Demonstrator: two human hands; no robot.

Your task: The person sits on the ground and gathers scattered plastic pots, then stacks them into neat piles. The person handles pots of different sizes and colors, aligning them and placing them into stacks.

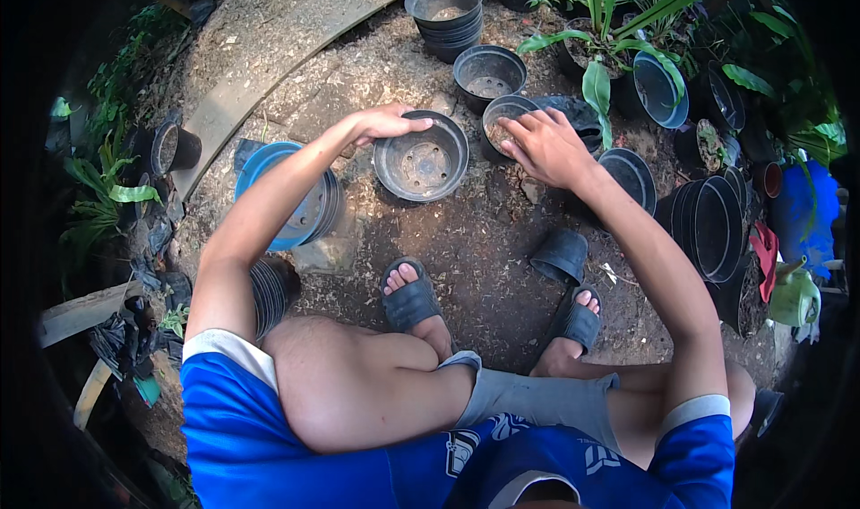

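Observation:
My left hand (391,123) grips the rim of a black plastic plant pot (422,163) with drainage holes, its thumb over the near edge of the opening. The inside of this pot looks dusty and holds no plant. To the right, my right hand (552,148) reaches over a smaller black pot (496,133) with its fingers at the opening; some brownish material shows inside. Whether the fingers grip the rim is hard to tell. Just beyond stands another black pot (489,72) with holes in its base.
A stack of black pots (443,29) stands at the far side. Nested blue-rimmed pots (290,230) lie left, below my left forearm. An overturned pot (562,254) is near my right sandal (579,317). More pots, ferns and a green watering can (795,299) line the right.

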